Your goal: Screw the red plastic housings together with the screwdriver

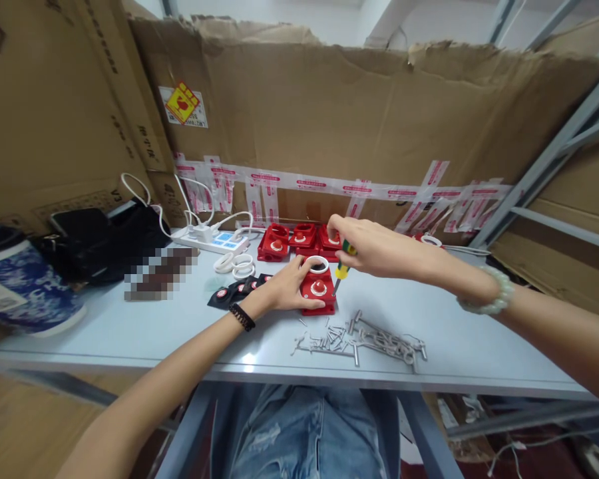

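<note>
A red square plastic housing with a white round centre lies on the pale table. My left hand grips its left side, holding it down. My right hand holds a yellow-and-green screwdriver upright, its tip at the housing's right corner. A white ring rests just behind the housing. A black band circles my left wrist and a pale bead bracelet my right.
Three more red housings stand in a row behind. White rings, black labelled parts, a white power strip, and a pile of metal screws and pins lie nearby. A black bag sits left; cardboard walls the back.
</note>
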